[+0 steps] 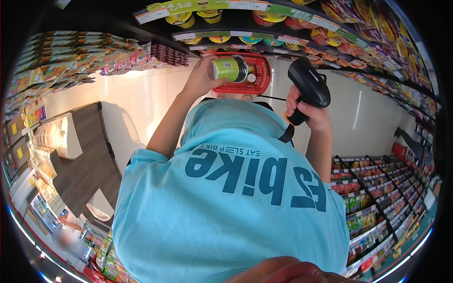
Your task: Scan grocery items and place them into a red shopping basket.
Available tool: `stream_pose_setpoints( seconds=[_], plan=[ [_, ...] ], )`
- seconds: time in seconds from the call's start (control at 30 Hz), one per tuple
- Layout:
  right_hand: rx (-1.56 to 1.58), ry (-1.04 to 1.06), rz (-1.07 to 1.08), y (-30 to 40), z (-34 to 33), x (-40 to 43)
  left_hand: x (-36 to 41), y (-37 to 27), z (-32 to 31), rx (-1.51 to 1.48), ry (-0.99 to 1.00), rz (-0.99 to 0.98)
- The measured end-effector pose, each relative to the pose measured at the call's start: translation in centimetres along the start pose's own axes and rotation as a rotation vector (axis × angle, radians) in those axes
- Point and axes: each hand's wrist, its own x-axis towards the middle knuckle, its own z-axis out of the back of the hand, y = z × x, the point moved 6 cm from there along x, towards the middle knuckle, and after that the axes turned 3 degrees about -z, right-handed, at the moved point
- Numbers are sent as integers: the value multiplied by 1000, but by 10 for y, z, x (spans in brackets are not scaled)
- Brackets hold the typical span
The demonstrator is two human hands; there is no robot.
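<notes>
My left hand (202, 78) grips a green and black cup-shaped container (226, 69) by its side. A white label with a printed code faces up from it. Below the cup sits a red plastic shopping basket (264, 72), with a small round white-topped item (251, 78) inside; the cup hides part of the basket. My right hand (311, 112) is wrapped around the handle of a black handheld barcode scanner (309, 82), held up to the right of the basket. A black strap (287, 134) hangs from the handle's end.
Shelves of instant noodle cups (267, 17) stand ahead, above the basket. Packaged snacks (81, 53) fill a rack at left, near a dark wood counter (90, 141). Another person (70, 226) is behind it at lower left. More stocked shelves (368, 198) line the right.
</notes>
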Motion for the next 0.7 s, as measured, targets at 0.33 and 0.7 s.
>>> stream_pose_setpoints(
  seconds=[0.33,0.7],
  plan=[
    [22,-139,-10,-5,14,-26,28,42,-80,311,182,-81],
    [27,-178,-1,-5,26,-35,63,16,-119,260,404,-84]
  ],
)
